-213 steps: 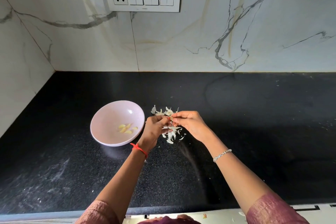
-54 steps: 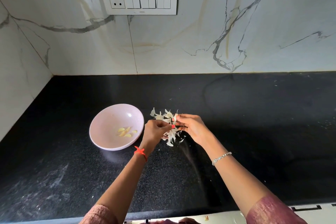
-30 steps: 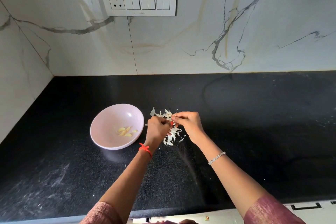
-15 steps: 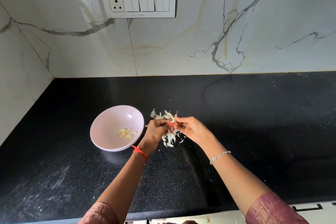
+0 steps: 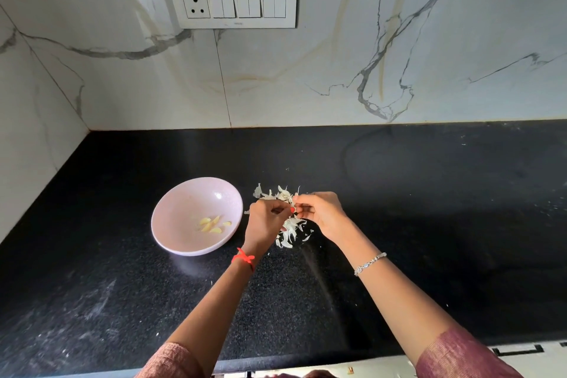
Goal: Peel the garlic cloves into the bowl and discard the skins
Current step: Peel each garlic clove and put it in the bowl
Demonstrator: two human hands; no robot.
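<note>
A pale pink bowl (image 5: 171,218) sits on the black counter, with several peeled yellow garlic cloves (image 5: 213,224) inside. Just right of it lies a heap of white garlic skins (image 5: 290,231). My left hand (image 5: 265,222) and my right hand (image 5: 322,213) meet above that heap, fingertips together, pinching a small garlic clove (image 5: 294,209) that is mostly hidden between the fingers.
The black stone counter (image 5: 429,208) stretches wide to the right and toward me. A marble wall stands behind and at the left, with a switch panel (image 5: 232,3) above. The counter's front edge (image 5: 306,360) runs along the bottom.
Both hands stay together over the skin heap, shifting slightly as the fingers work the clove. The bowl and the cloves in it have not moved.
</note>
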